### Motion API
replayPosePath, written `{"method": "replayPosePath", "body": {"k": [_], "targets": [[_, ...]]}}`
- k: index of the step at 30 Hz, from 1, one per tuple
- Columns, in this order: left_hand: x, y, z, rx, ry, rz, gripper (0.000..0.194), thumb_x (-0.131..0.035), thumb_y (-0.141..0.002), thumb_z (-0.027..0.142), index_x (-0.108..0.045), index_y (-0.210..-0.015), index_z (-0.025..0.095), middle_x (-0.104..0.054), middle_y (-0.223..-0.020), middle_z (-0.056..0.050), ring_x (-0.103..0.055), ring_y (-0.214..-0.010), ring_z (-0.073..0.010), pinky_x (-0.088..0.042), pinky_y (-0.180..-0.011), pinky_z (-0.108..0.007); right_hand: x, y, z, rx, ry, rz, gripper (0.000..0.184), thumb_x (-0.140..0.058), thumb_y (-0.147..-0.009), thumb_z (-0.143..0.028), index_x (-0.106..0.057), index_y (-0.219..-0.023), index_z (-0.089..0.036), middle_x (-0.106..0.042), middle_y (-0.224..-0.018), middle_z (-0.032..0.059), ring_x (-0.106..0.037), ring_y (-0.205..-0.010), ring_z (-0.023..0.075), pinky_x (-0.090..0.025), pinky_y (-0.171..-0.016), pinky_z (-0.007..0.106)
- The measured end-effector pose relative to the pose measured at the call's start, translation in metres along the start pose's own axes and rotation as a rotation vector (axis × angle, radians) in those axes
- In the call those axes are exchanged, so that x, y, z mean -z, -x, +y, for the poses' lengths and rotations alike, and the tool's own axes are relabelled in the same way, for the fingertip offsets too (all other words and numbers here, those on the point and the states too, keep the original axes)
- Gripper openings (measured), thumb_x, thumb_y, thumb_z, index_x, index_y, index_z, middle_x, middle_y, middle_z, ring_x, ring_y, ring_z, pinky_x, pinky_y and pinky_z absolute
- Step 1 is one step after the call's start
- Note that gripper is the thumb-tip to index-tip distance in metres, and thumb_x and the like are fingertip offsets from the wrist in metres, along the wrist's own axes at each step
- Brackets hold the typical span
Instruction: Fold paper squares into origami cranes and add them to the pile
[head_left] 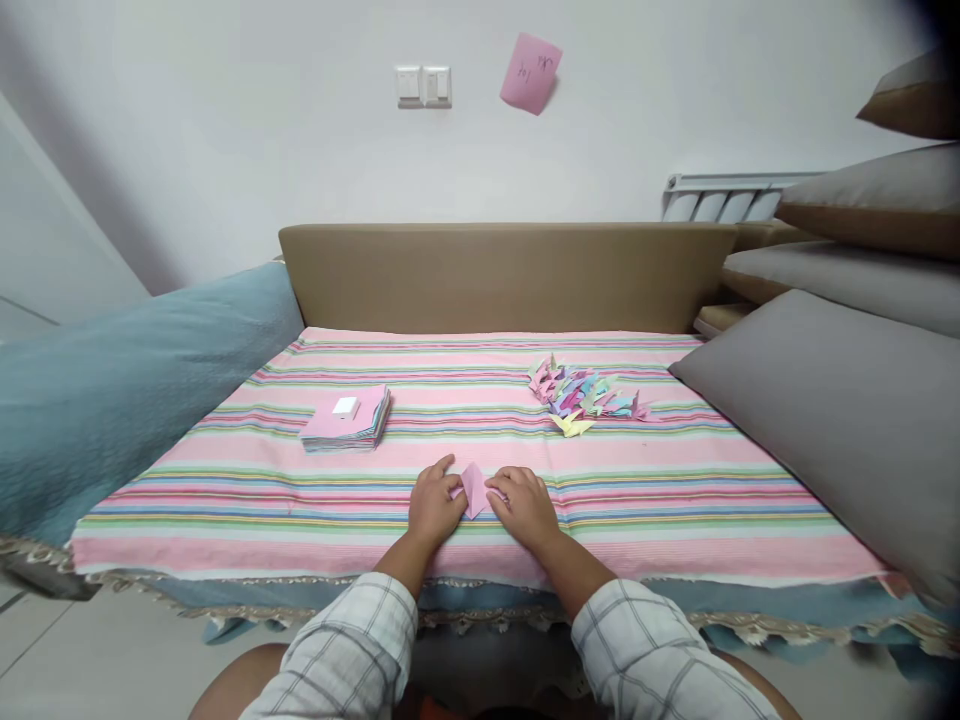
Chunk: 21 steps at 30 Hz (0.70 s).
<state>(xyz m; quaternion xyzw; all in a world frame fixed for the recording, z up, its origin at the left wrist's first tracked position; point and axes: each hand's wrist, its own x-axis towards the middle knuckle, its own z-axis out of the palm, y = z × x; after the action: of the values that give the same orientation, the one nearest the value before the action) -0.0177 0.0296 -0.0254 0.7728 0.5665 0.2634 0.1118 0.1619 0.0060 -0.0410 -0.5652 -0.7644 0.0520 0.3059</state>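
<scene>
Two hands, left hand (435, 503) and right hand (525, 503), press a half-folded pink paper (474, 488) on the striped bedspread (675, 500). Beyond the paper, right, lies a pile of finished paper cranes (583, 397); beyond it, left, a thick stack of unfolded sheets (347, 419) suggests much remains.

On the bed (675, 500), near its front edge, the folded paper (474, 488) lies between the left hand (435, 503) and the right hand (526, 505), and both touch it. Behind and to the left lies the paper stack (347, 420), with a small block (346, 407) on top. Behind and to the right lies the heap of folded figures (583, 395). Cushions (840, 410) lie along the right side of the bed, and the headboard (502, 275) stands behind it.
</scene>
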Motion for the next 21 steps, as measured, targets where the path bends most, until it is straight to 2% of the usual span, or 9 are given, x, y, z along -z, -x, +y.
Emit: {"method": "replayPosePath", "body": {"k": [7, 14, 21], "targets": [[0.001, -0.001, 0.001, 0.0, 0.029, -0.052, 0.014, -0.058, -0.069, 0.022, -0.071, -0.074, 0.022, -0.049, -0.135, -0.003, -0.047, -0.117, -0.0254, -0.036, -0.1, -0.04, 0.002, 0.001, 0.0, -0.004, 0.01, -0.018, 0.021, -0.053, -0.085, -0.032, -0.064, -0.103, -0.03, -0.061, -0.102, 0.0023, -0.048, -0.097, 0.0201, -0.035, -0.083, 0.034], [0.002, -0.012, -0.003, 0.051, 0.157, -0.102, 0.021, -0.062, -0.069, 0.027, -0.071, -0.088, 0.026, -0.05, -0.134, -0.003, -0.045, -0.121, -0.024, -0.033, -0.104, -0.04, 0.001, 0.001, 0.002, -0.001, 0.017, -0.026, 0.022, -0.053, -0.086, -0.033, -0.064, -0.105, -0.031, -0.06, -0.102, 0.003, -0.049, -0.098, 0.0202, -0.035, -0.083, 0.034], [0.0, -0.024, -0.006, 0.024, 0.218, -0.149, 0.017, -0.067, -0.065, 0.028, -0.071, -0.082, 0.025, -0.054, -0.13, -0.003, -0.047, -0.12, -0.0242, -0.033, -0.104, -0.04, 0.005, 0.001, 0.001, 0.003, -0.003, -0.04, 0.025, -0.056, -0.082, -0.035, -0.062, -0.106, -0.031, -0.06, -0.103, 0.0022, -0.049, -0.098, 0.0203, -0.036, -0.083, 0.034]]}}
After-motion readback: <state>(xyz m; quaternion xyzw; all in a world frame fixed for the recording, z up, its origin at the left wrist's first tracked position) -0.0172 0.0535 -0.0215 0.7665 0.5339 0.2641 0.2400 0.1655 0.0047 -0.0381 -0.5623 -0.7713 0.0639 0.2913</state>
